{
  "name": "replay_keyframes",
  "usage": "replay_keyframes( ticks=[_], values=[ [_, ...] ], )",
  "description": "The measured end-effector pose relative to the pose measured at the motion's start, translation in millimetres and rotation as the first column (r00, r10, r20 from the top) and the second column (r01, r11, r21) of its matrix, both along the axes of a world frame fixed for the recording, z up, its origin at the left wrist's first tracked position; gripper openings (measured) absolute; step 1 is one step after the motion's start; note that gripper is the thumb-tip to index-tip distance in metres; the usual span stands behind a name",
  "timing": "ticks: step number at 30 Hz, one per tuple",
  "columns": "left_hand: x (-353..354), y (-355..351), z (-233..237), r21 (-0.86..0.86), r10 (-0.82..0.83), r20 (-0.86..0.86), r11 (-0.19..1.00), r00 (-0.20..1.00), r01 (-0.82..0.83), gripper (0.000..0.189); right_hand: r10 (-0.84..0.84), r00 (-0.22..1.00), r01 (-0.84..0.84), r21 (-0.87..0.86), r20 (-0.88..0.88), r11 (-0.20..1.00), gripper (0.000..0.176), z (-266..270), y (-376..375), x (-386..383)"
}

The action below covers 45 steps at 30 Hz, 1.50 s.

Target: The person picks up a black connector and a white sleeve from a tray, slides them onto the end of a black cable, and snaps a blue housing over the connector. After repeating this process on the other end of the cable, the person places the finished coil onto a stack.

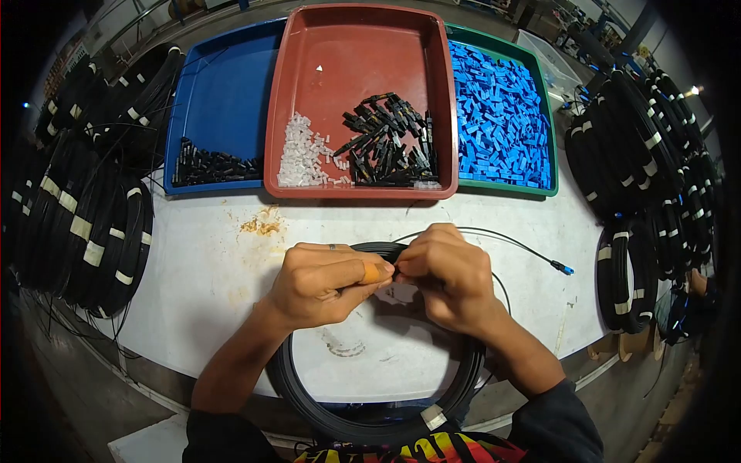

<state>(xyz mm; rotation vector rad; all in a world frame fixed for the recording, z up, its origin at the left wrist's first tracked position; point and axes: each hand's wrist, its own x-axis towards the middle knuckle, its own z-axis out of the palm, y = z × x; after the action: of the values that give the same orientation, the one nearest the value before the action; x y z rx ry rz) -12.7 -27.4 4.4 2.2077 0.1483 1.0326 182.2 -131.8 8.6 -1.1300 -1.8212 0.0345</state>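
Observation:
My left hand (324,282) and my right hand (448,274) meet fingertip to fingertip over a black cable coil (363,420) that lies on the white table (201,270). Both pinch a small part at the cable's end between them; the part itself is mostly hidden by the fingers. An orange band wraps one finger of my left hand. From the coil a thin black lead runs right to a blue connector (563,268) lying on the table.
A red tray (359,46) holds white pieces (301,154) and black connector parts (390,143). A blue tray (224,92) holds black parts; a green tray (549,154) holds blue pieces (498,116). Stacks of taped black coils stand left (85,224) and right (648,154).

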Motion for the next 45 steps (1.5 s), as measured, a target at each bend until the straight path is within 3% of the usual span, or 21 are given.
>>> replay_keyframes(
  ticks=[1,2,6,8,9,12,16,18,24,27,32,34,39,42,44,45],
  values=[
    [1,1,-3,0.044,-0.006,0.01,0.999,1.0,0.006,0.013,0.03,0.994,-0.049,-0.175,-0.109,0.983,0.025,-3,-1,3],
    [2,2,-4,0.087,-0.012,0.021,0.996,1.0,0.01,0.013,0.025,0.993,-0.05,-0.219,-0.118,0.974,0.025,-2,-1,2],
    [-2,0,1,0.018,0.049,-0.012,0.999,0.999,-0.049,0.013,0.002,0.998,-0.006,-0.055,-0.07,0.998,0.026,1,3,-4],
    [-1,-1,3,0.023,0.047,-0.028,0.999,0.998,-0.047,0.013,-0.052,0.997,0.045,0.108,0.066,0.993,0.028,4,3,-5],
    [-1,-1,2,0.023,0.046,-0.03,0.999,0.998,-0.046,0.013,-0.053,0.997,0.046,0.108,0.064,0.993,0.028,3,2,-4],
    [1,0,-2,0.115,-0.006,-0.009,0.993,1.0,0.007,0.012,0.031,0.998,-0.041,-0.182,-0.056,0.982,0.029,-5,-3,3],
    [0,1,0,0.09,0.022,-0.02,0.996,1.0,-0.02,0.012,-0.007,0.999,0.0,-0.168,-0.043,0.986,0.028,0,0,-1],
    [-1,0,2,0.067,0.043,-0.02,0.997,0.999,-0.041,0.012,0.009,1.0,-0.009,-0.006,0.023,1.0,0.026,2,1,-2],
    [1,-2,6,0.051,0.066,-0.015,0.997,0.998,-0.065,0.012,-0.014,0.995,0.003,0.106,0.101,0.994,0.03,-2,3,-2],
    [1,-2,6,0.056,0.07,-0.034,0.996,0.997,-0.068,0.012,0.0,0.994,-0.006,0.054,0.111,0.999,0.031,3,-2,2],
    [2,0,-1,0.329,0.029,0.054,0.943,0.998,-0.045,0.014,-0.003,1.0,0.006,-0.088,0.028,0.996,0.03,1,-6,-1],
    [2,0,-1,0.318,0.038,0.059,0.946,0.998,-0.055,0.015,-0.021,1.0,0.019,-0.144,-0.013,0.989,0.029,1,-5,-2],
    [2,1,0,0.214,0.066,0.082,0.973,0.994,-0.082,0.015,-0.035,0.999,0.034,0.041,0.026,0.999,0.031,2,2,-5],
    [2,0,1,0.182,0.045,0.068,0.982,0.997,-0.057,0.014,-0.05,0.995,0.049,0.015,0.087,0.999,0.029,4,-3,-3],
    [3,1,-1,0.34,0.012,0.071,0.94,0.997,-0.036,0.02,-0.045,0.997,0.048,-0.053,0.057,0.997,0.029,1,-5,-3],
    [3,2,-1,0.341,0.005,0.069,0.94,0.998,-0.028,0.02,-0.033,0.999,0.036,-0.119,0.029,0.992,0.028,0,-5,-2]
  ],
)
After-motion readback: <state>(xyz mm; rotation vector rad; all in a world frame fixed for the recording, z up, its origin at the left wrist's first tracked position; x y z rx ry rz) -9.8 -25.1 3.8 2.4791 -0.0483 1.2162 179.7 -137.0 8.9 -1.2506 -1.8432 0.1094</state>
